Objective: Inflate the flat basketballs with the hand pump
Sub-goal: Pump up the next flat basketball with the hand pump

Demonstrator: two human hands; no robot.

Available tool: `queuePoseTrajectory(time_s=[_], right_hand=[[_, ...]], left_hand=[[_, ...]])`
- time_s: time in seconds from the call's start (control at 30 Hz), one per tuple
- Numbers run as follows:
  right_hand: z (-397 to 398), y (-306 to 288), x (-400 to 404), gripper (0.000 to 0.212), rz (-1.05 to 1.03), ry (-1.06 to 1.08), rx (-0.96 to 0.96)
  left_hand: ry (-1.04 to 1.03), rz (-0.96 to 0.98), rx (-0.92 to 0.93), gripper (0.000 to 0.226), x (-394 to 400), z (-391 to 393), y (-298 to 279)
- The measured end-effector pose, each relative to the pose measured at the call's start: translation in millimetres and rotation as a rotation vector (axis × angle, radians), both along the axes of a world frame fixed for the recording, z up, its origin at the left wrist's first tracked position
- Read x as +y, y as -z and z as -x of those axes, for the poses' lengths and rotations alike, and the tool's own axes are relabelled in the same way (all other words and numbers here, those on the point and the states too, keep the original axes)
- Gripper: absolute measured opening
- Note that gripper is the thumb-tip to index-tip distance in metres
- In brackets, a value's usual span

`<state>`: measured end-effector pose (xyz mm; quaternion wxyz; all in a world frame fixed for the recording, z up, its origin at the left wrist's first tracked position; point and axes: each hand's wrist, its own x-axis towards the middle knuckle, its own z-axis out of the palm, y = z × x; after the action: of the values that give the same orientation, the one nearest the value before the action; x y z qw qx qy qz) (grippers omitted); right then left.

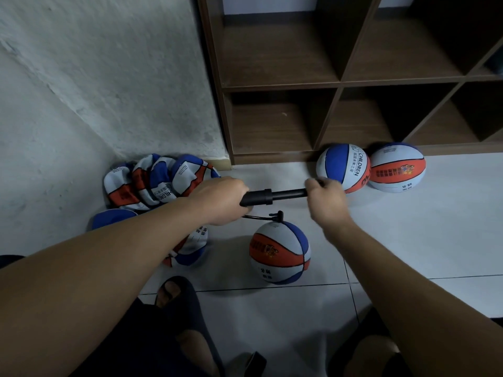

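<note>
The left hand point(221, 201) is gripping the pump point(261, 198) barrel while the right hand point(325, 198) is clutching its handle. The hose is feeding the ball point(280, 253) on the floor; pumping is under way, and next comes another straight push.

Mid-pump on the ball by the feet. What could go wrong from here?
1. The ball on the hose sits loose on smooth tile; nothing braces it. A jerk from the pump could roll it and bend or pull out the needle fitting.
2. The thin hose runs short from the left hand; lifting the pump may tug it.
3. The right hand holds the handle close to the two inflated balls; an outward stroke may knock them.
</note>
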<state>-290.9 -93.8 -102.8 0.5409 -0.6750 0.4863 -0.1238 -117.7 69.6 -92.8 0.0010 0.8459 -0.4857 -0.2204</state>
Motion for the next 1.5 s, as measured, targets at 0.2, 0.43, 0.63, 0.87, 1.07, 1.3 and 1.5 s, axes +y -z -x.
queuePoseTrajectory(time_s=[0.2, 0.43, 0.63, 0.87, 1.07, 1.3, 1.5], right_hand=[[7.1, 4.9, -17.1, 0.023, -0.039, 0.166, -0.038], [-8.3, 9.8, 19.7, 0.028, 0.090, 0.114, -0.067], [-16.8, 11.0, 43.1, 0.031, 0.044, -0.008, -0.062], [-16.8, 16.2, 47.1, 0.035, 0.021, -0.085, -0.052], [-8.3, 13.9, 24.4, 0.032, -0.033, -0.042, -0.035], [14.1, 13.1, -25.0, 0.011, -0.153, 0.229, -0.096], [4.8, 13.6, 1.0, 0.017, -0.036, 0.223, -0.099]], left_hand=[[-0.003, -0.040, -0.025, 0.032, 4.6, -6.9, 1.8], [0.015, -0.030, -0.001, 0.029, -7.4, 1.4, -6.4], [0.028, -0.051, -0.014, 0.025, -11.3, 10.4, -7.6], [0.026, -0.057, 0.036, 0.025, -10.1, 15.2, -7.8], [0.016, -0.037, 0.033, 0.025, -5.0, 9.4, -7.9], [-0.006, -0.072, -0.015, 0.022, 1.0, -5.5, -7.1], [0.009, -0.073, -0.023, 0.021, -3.2, -0.8, -8.6]])
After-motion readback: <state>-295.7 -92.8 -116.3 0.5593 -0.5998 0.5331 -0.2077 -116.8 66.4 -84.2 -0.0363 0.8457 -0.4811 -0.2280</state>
